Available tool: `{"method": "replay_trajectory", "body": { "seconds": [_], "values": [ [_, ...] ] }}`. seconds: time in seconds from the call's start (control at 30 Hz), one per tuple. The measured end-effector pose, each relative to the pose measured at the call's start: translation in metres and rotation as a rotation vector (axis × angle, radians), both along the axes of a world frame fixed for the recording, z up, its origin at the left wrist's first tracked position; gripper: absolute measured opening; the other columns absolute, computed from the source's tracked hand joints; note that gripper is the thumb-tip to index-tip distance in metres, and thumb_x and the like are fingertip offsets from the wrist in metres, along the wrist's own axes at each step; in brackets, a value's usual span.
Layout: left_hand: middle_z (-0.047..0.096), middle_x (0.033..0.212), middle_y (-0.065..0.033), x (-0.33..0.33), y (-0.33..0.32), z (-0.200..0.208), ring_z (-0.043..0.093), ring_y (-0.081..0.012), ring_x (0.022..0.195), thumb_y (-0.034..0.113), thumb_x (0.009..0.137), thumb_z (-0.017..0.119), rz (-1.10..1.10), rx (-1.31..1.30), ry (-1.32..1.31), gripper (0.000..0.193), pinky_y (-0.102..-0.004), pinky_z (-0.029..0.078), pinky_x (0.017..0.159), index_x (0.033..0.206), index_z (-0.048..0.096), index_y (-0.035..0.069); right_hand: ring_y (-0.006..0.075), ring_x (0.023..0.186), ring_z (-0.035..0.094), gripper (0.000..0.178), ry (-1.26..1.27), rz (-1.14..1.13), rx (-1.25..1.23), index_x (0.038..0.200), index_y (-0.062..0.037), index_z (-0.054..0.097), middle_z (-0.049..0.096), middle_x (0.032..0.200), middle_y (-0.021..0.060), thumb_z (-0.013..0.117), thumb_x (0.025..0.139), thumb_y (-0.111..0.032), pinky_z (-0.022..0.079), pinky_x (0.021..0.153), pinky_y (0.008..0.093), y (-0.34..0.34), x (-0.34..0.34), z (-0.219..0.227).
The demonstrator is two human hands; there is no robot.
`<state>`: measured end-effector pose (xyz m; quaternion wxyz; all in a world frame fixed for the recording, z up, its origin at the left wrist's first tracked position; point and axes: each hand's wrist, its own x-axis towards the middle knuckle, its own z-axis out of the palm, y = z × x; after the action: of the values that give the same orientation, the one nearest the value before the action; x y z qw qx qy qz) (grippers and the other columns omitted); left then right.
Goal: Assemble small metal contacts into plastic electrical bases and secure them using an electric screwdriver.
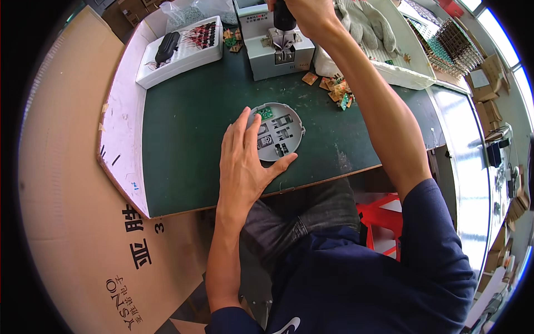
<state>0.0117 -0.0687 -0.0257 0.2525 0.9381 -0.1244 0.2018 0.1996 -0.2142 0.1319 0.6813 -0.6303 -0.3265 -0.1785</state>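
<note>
Nearest: dark trousers under the bench edge, and a red plastic stool (384,220) to the right of the legs. A large cardboard sheet or box side (72,167) stands along the left.

On the dark green bench top (183,128), a little in from the front edge, lies a round grey plastic housing (291,123), its moulded inner side facing up. A small green circuit board (263,113) sits at its upper left; dark fitted parts show lower down, some hidden by fingers. The left hand (243,158) spans the housing, fingers over the left rim and thumb at the lower edge. Grasp looks light, probably to stop it sliding while leaving the interior exposed.

Beyond, to the right: a loose heap of small copper-brown and green board pieces (338,90), within easy reach.

Farther: a grey box-shaped machine, apparently a screw feeder (281,58). The right hand (306,18), partly cut off by the upper border, is wrapped around a black driver-like tool (285,16), held upright with its lower end at the feeder's front bracket, presumably to line up with the pickup point. Contact there: cannot tell.

Flanking the feeder: a white foam block (194,61) carrying red-and-black wired parts (199,35) in rows, likely for tidy picking; on the right, pale knitted gloves (368,25) in a foam tray (409,77), set aside, since both hands are bare.
</note>
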Motion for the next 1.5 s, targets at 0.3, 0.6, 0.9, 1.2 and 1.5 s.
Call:
{"method": "replay_trajectory", "body": {
  "seconds": [0.3, 0.6, 0.9, 1.2, 1.5],
  "values": [
    [0.043, 0.153, -0.0184, -0.002, 0.000, 0.000, 0.047, -0.0374, 0.135, 0.058, 0.081, 0.078, 0.004, 0.028, 0.000, 0.090, -0.0476, 0.042, 0.112, 0.140, 0.051, -0.005, 0.0079, 0.055, 0.054, 0.040, 0.139, 0.244, 0.082, 0.128, 0.0024, 0.053, 0.057, 0.066, -0.0003, 0.067, 0.097, -0.019, 0.045, 0.051, 0.0247, 0.006, -0.068, -0.020],
    [0.042, 0.153, -0.0192, -0.001, -0.001, 0.000, 0.046, -0.0388, 0.135, 0.057, 0.080, 0.078, 0.002, 0.032, 0.006, 0.091, -0.0490, 0.042, 0.112, 0.142, 0.048, -0.002, 0.0064, 0.056, 0.054, 0.044, 0.203, 0.334, 0.055, 0.132, 0.0014, 0.052, 0.058, 0.073, -0.0003, 0.069, 0.096, -0.017, 0.044, 0.050, 0.0235, 0.019, -0.075, -0.038],
    [0.042, 0.152, -0.0194, 0.000, 0.000, -0.001, 0.046, -0.0389, 0.134, 0.055, 0.080, 0.080, -0.005, 0.018, -0.004, 0.091, -0.0492, 0.042, 0.111, 0.142, 0.048, -0.002, 0.0068, 0.058, 0.055, 0.031, 0.194, 0.307, 0.024, 0.116, -0.0008, 0.056, 0.059, 0.074, 0.0003, 0.071, 0.096, -0.018, 0.044, 0.051, 0.0236, 0.020, -0.069, -0.049],
    [0.046, 0.146, -0.0245, 0.000, -0.001, -0.002, 0.047, -0.0422, 0.131, 0.058, 0.080, 0.078, -0.017, 0.019, -0.030, 0.092, -0.0507, 0.042, 0.110, 0.138, 0.051, -0.007, 0.0071, 0.058, 0.055, 0.034, 0.261, 0.320, -0.045, 0.113, -0.0015, 0.056, 0.059, 0.074, 0.0007, 0.074, 0.094, -0.022, 0.044, 0.052, 0.0242, 0.018, -0.072, -0.048],
    [0.046, 0.145, -0.0247, 0.001, -0.001, -0.002, 0.047, -0.0424, 0.131, 0.058, 0.080, 0.078, -0.017, 0.018, -0.038, 0.090, -0.0507, 0.043, 0.109, 0.136, 0.051, -0.007, 0.0073, 0.056, 0.055, 0.037, 0.269, 0.346, -0.080, 0.118, -0.0014, 0.057, 0.059, 0.073, 0.0005, 0.075, 0.093, -0.021, 0.044, 0.051, 0.0249, 0.020, -0.073, -0.045]
  ]
}}
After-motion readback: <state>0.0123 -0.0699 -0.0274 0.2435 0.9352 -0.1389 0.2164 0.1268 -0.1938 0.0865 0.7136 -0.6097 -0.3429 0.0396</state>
